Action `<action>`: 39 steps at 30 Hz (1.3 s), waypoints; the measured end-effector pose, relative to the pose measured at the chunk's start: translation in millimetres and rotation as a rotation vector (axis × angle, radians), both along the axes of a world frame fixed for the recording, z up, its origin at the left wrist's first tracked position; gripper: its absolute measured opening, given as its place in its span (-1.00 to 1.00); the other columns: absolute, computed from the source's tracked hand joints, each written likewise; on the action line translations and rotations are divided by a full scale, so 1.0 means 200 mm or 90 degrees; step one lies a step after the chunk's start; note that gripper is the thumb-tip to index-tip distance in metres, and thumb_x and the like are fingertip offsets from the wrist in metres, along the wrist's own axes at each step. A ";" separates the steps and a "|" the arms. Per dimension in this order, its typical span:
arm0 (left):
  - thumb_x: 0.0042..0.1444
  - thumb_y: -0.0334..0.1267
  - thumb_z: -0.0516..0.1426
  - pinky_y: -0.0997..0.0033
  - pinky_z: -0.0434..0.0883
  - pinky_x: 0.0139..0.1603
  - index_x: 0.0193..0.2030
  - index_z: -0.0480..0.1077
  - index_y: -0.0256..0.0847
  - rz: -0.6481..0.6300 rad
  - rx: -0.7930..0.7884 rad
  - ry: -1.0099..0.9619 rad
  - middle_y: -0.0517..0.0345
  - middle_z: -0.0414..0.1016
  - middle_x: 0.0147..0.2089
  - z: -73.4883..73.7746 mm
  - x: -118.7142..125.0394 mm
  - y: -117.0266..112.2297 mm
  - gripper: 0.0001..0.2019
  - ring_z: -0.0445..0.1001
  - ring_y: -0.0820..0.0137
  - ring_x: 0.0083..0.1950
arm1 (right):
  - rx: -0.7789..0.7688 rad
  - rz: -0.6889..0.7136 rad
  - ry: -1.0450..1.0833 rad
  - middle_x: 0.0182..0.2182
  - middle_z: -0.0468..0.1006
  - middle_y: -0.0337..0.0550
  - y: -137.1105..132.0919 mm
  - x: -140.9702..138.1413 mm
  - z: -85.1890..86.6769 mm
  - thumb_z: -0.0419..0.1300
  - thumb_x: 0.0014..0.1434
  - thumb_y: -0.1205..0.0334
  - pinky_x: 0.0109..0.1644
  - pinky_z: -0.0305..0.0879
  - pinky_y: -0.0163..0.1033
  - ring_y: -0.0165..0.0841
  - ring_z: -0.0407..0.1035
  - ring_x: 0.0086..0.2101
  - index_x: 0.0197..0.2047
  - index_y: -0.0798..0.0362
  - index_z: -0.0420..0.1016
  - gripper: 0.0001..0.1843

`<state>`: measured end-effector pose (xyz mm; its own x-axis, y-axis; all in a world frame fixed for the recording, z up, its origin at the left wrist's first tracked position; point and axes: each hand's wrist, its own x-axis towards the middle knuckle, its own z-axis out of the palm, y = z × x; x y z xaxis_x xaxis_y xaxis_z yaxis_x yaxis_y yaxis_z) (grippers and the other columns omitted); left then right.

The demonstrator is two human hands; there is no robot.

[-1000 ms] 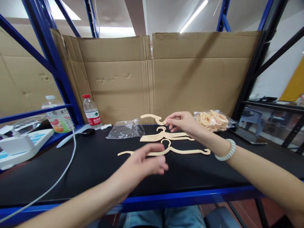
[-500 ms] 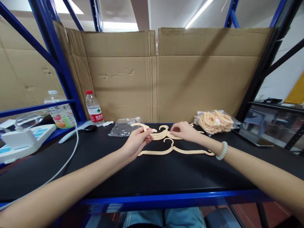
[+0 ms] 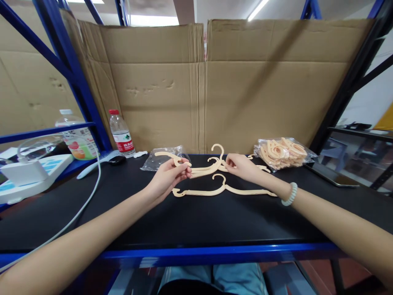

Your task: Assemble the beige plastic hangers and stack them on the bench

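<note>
One slim cream plastic hanger, hook upright, arms curved.

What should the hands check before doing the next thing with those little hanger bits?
1. Left hand pinches a hanger piece: ok.
2. Right hand holds the hooked piece: ok.
3. The two held pieces line up between the hands: cannot tell.
4. Whole hanger lies flat on the table, not held: ok.
5. Bag of pieces sits beside the right hand: ok.
</note>
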<state>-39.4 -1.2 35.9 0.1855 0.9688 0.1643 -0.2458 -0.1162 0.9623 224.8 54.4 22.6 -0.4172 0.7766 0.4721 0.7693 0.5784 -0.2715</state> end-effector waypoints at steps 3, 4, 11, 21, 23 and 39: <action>-0.05 -0.30 0.30 0.56 0.39 -0.24 -0.30 0.39 -0.30 -0.016 0.010 0.012 0.18 0.43 -0.40 0.00 0.01 -0.02 -0.79 0.41 0.56 -0.39 | 0.028 0.039 0.065 -0.48 0.41 -0.22 -0.09 0.04 0.07 0.08 0.15 0.27 -0.37 0.22 -0.31 -0.40 0.29 -0.48 -0.39 0.05 0.26 -0.91; -0.06 -0.30 0.31 0.57 0.39 -0.25 -0.32 0.40 -0.30 -0.029 0.014 0.018 0.20 0.42 -0.41 0.00 0.01 -0.03 -0.79 0.40 0.56 -0.39 | 0.024 0.048 0.089 -0.47 0.43 -0.21 -0.12 0.06 0.09 0.08 0.15 0.24 -0.35 0.25 -0.29 -0.39 0.31 -0.47 -0.37 0.04 0.26 -0.91; -0.16 -0.28 0.37 0.57 0.39 -0.26 -0.35 0.43 -0.29 -0.068 -0.018 0.027 0.20 0.41 -0.42 -0.02 0.04 -0.06 -0.74 0.39 0.54 -0.36 | -0.070 0.184 0.240 -0.33 0.49 -0.14 -0.23 0.15 0.09 0.10 0.19 0.12 -0.14 0.37 -0.15 -0.30 0.41 -0.30 0.04 0.03 0.18 -0.62; -0.10 -0.23 0.35 0.57 0.33 -0.36 -0.36 0.35 -0.26 -0.090 0.027 -0.015 0.27 0.32 -0.49 -0.04 0.04 -0.05 -0.72 0.31 0.56 -0.44 | -0.055 0.187 0.201 -0.43 0.44 -0.17 -0.30 0.13 0.11 -0.02 0.31 0.08 -0.31 0.26 -0.25 -0.32 0.34 -0.37 -0.02 0.01 0.40 -0.71; -0.08 -0.22 0.34 0.56 0.33 -0.36 -0.37 0.32 -0.25 -0.094 0.038 -0.012 0.27 0.29 -0.48 -0.03 0.03 -0.05 -0.72 0.30 0.55 -0.43 | -0.040 0.180 0.198 -0.45 0.45 -0.18 -0.31 0.13 0.10 0.03 0.29 0.06 -0.36 0.24 -0.27 -0.33 0.35 -0.40 -0.09 0.00 0.44 -0.73; 0.04 -0.32 0.28 0.25 0.42 -0.05 -0.38 0.28 -0.29 -0.311 -0.008 -0.054 0.06 0.44 -0.07 -0.02 0.02 -0.06 -0.78 0.48 0.32 -0.11 | 0.056 0.274 0.251 -0.40 0.52 -0.16 -0.38 0.07 0.09 0.11 0.26 0.25 -0.41 0.36 -0.35 -0.41 0.43 -0.43 -0.29 0.02 0.48 -0.86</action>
<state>-35.8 -14.2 32.2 0.6055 0.7737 0.1865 -0.3453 0.0443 0.9375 238.5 -21.6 40.3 -0.4655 0.5273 0.7109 0.3117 0.8494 -0.4259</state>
